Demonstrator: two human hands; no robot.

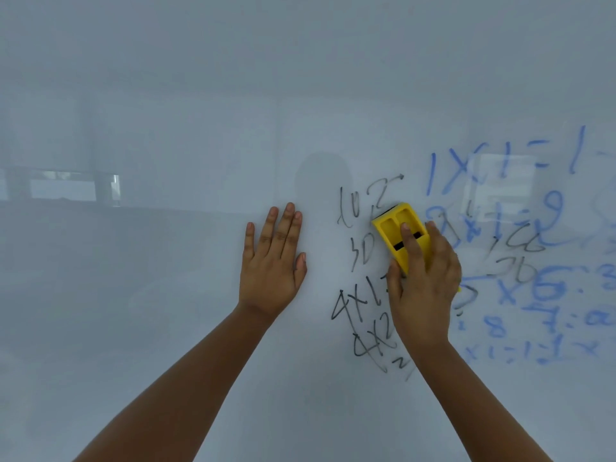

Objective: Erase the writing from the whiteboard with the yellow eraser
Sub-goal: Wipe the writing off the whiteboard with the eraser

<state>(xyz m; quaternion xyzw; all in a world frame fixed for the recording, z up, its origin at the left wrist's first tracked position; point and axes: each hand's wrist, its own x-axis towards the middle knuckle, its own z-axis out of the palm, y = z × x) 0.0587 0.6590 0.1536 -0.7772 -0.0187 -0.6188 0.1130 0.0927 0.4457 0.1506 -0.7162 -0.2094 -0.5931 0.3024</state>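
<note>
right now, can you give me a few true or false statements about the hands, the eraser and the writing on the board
1. The right hand holds the yellow eraser against the whiteboard. True.
2. The left hand is gripping a marker. False: it lies flat and open on the board, holding nothing.
3. Blue writing fills the area to the right of the eraser. True.
4. The board is already wiped clean. False: black writing and blue writing both remain.
5. The black writing sits between the two hands. True.
6. The eraser is red. False: it is yellow with dark slots.
</note>
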